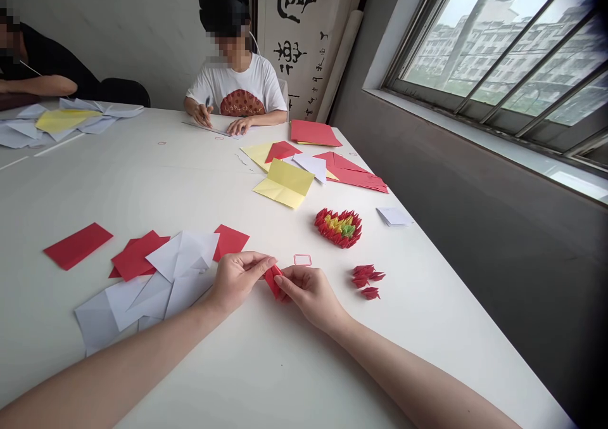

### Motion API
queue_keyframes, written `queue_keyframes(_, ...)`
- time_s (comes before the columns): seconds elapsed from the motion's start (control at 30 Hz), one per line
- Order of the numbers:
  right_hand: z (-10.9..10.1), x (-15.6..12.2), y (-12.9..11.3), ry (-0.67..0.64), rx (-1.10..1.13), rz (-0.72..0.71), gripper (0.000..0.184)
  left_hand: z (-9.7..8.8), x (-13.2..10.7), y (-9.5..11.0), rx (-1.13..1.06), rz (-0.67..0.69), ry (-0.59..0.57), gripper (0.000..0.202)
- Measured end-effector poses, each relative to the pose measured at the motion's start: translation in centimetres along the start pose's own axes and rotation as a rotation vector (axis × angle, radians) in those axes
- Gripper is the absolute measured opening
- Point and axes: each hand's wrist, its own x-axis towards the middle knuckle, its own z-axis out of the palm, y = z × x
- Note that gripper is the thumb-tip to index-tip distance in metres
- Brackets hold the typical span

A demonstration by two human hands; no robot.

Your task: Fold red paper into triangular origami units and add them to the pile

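From the head camera, the left hand (236,282) and right hand (308,296) are close together, their fingertips pinching a small red folded paper piece (273,282) above the white surface (266,369). Just right of them lie three loose red folded units (365,280). Farther up sits a rounded assembled origami model (338,228) of red units around yellow and green ones. Overlapping white paper sheets (142,296) and red paper rectangles (78,246) lie left of the left hand, and a folded yellow sheet (284,184) lies beyond. Across the surface, a seated person's hands (221,120) rest on a pale strip (206,125).
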Motion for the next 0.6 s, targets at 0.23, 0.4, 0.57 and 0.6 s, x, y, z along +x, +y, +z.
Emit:
queue_keyframes(0.23, 0.03, -0.04, -0.45, -0.009, 0.025, -0.009, 0.034, -0.06, 0.23, 0.11, -0.063, -0.093, 0.015, 0.024)
queue_keyframes(0.4, -0.09, -0.10, -0.34, -0.002, 0.058, 0.004, 0.034, -0.26, 0.29, 0.23, -0.051, -0.092, -0.061, 0.023)
queue_keyframes(0.57, 0.04, -0.31, -0.53, 0.027, 0.067, -0.012, 0.031, -0.38, 0.26, 0.50, -0.041, -0.092, -0.154, 0.019)
queue_keyframes(0.6, 0.13, -0.37, -0.62, 0.052, 0.045, -0.042, 0.028, -0.36, 0.25, 0.53, -0.054, -0.088, -0.137, 0.019)
